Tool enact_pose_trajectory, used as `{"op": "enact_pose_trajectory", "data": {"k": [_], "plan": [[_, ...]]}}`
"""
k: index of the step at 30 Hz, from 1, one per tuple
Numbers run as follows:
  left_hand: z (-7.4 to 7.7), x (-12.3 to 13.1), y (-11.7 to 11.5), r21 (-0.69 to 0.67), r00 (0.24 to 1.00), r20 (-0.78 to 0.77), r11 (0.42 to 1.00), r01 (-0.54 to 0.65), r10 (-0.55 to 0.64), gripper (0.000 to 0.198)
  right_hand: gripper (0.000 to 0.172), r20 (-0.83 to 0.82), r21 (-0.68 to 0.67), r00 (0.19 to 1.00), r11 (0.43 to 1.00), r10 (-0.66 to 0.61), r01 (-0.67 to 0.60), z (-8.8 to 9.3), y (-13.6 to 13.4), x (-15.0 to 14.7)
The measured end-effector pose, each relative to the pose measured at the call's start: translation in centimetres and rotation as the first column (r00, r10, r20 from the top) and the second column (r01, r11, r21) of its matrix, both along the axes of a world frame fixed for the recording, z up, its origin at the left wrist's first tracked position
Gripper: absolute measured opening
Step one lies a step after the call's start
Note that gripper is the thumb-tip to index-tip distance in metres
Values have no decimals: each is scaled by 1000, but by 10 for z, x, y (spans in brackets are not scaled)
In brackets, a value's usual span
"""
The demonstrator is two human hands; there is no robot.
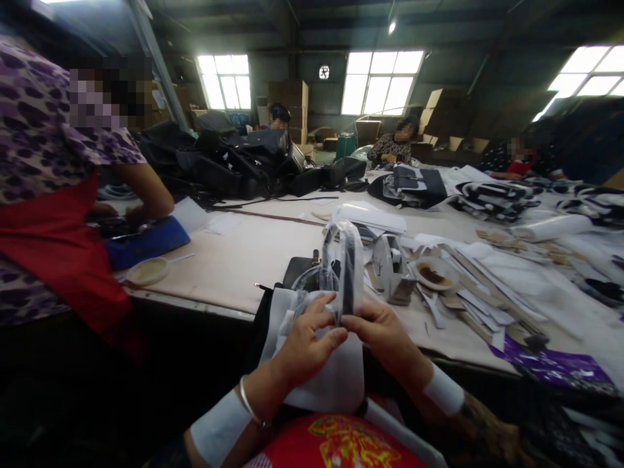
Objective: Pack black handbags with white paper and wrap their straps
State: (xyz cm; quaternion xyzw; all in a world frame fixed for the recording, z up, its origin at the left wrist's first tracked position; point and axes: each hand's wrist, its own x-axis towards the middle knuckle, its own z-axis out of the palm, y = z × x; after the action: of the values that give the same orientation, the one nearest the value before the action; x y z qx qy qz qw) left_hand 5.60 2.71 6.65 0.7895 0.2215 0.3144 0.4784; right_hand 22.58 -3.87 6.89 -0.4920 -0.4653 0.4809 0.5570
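A bag with a white front and black side rests at the table's near edge, in front of the red apron. Its looped handle stands upright, wrapped in clear plastic. My right hand pinches the base of that handle between thumb and fingers. Beside it, my left hand touches the plastic at the handle's base, its fingers spread and its thumb pointing toward the right thumb. A black flap with a buckle shows behind the handle.
Right of the bag are a metal dispenser, a dish of brown paste and cardboard strips. Black bags are piled at the back. A person in a red apron stands left, near another dish. Other people sit across the table.
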Motion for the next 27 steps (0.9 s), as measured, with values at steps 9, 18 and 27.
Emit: {"op": "enact_pose_trajectory", "data": {"k": [9,18,27], "plan": [[-2,21,-17,-279,965,129,942,-185,228,28,24,808,458,418,889,-415,-2,-21,-7,-18],[-14,7,-11,31,963,98,966,-256,252,25,27,512,15,855,995,76,-98,1,-11,3],[-26,-2,-18,406,981,48,893,-193,190,27,44,-416,-314,908,945,-52,-90,0,-2,-2]]}}
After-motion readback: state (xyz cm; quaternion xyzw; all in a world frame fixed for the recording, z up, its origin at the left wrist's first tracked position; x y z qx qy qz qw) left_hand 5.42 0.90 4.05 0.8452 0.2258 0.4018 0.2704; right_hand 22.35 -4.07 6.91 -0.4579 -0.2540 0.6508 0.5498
